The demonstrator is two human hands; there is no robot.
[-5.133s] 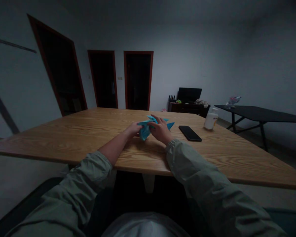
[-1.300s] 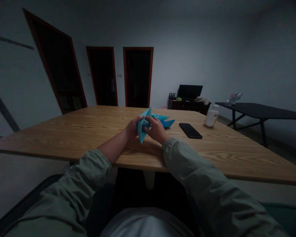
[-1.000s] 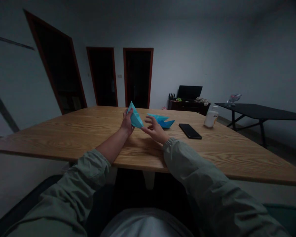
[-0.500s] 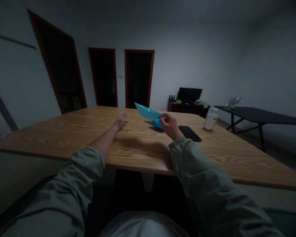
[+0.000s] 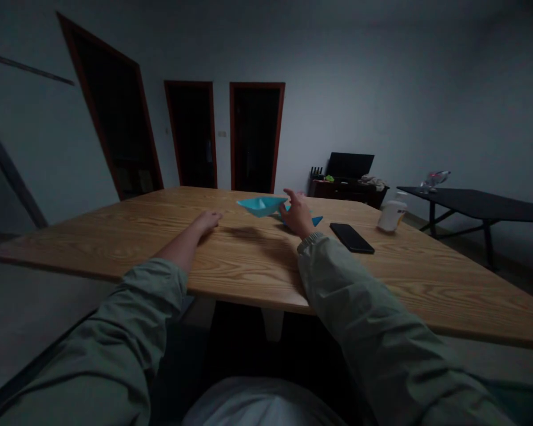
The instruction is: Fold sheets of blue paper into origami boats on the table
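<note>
A light-blue folded paper boat (image 5: 261,205) is held just above the table, its hull tipped so that the inside shows. My right hand (image 5: 298,216) pinches its right end between thumb and finger, with other fingers raised. Behind and beside that hand lies a darker blue folded paper piece (image 5: 317,220), mostly hidden by the hand. My left hand (image 5: 208,222) lies on the wooden table (image 5: 244,266) to the left of the boat, fingers stretched forward and holding nothing.
Right of my right hand a black phone (image 5: 352,238) lies flat. Farther right stands a white bottle (image 5: 391,215). A black table (image 5: 479,204) is beyond at the right, and a dark cabinet with a monitor (image 5: 350,165) stands against the back wall.
My right hand has turned the paper boat from a steep slant to nearly level, opening its inside to view. My left hand has lowered onto the table. The view has shifted slightly left.
</note>
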